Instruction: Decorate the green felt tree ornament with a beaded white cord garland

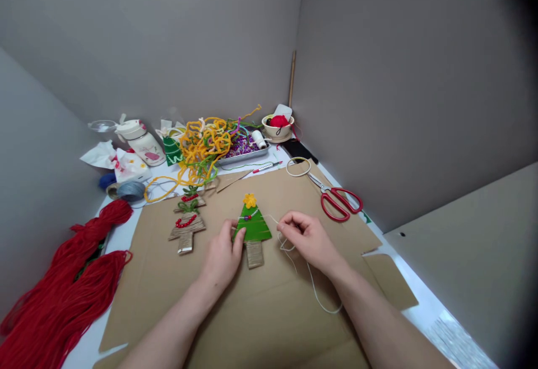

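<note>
**Green tree in the left hand, white thread in the right**

The green tree (257,230) is near the middle of the frame, over a sheet of brown cardboard (147,301). A yellow flower (249,201) tops it, a short row of small beads (247,217) crosses its upper part, and its trunk (254,255) is wrapped in brown cord. Whether it lies flat or is slightly raised cannot be told.

The person's left hand (223,252) grasps the tree by its left edge, the thumb on the front face. The right hand (309,238), right of centre, pinches the white thread (331,313) between thumb and fingertips; one stretch leads toward the tree's right side, and loose loops hang below the hand and fall near the forearm.

Left of centre lie two brown trees (185,242) with red beads, overlapping. Right of centre, red-handled scissors (324,188) lie with their tips just beside a pale ring (298,176). Red yarn (71,290) fills the lower left. In the upper middle, tangled yellow yarn (205,139) stands beside a metal tray (247,156) of purple beads (242,146).
</note>
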A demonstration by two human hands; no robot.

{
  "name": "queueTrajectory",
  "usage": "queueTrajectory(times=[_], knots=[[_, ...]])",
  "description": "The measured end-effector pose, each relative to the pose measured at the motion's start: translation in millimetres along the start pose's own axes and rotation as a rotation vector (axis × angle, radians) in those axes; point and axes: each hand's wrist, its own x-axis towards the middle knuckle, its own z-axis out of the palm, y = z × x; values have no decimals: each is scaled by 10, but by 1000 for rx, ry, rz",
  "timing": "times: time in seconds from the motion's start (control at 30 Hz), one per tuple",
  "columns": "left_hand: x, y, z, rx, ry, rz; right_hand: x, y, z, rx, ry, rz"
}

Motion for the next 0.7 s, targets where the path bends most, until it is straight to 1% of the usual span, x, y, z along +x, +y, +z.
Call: queueTrajectory(times=[0.07,0.17,0.27,0.43,0.53,0.63,0.7], knots=[[20,-8,-10,198,12,-26,4,15,21,-32,-6,-2],[42,-13,-22,442,-11,-70,-11,38,49,-99,-6,-34],[45,-5,-35,564,-28,-82,-25,67,69,-182,-16,-74],[20,10,-65,562,21,-64,-14,114,77,-298,-37,-97],[27,-18,-74,543,51,-43,4,141,80,-407,5,-108],[65,-78,-70,522,39,-24,13,169,91,-531,35,-114],[94,-117,-65,484,28,0,12,187,104,-613,2,-135]])
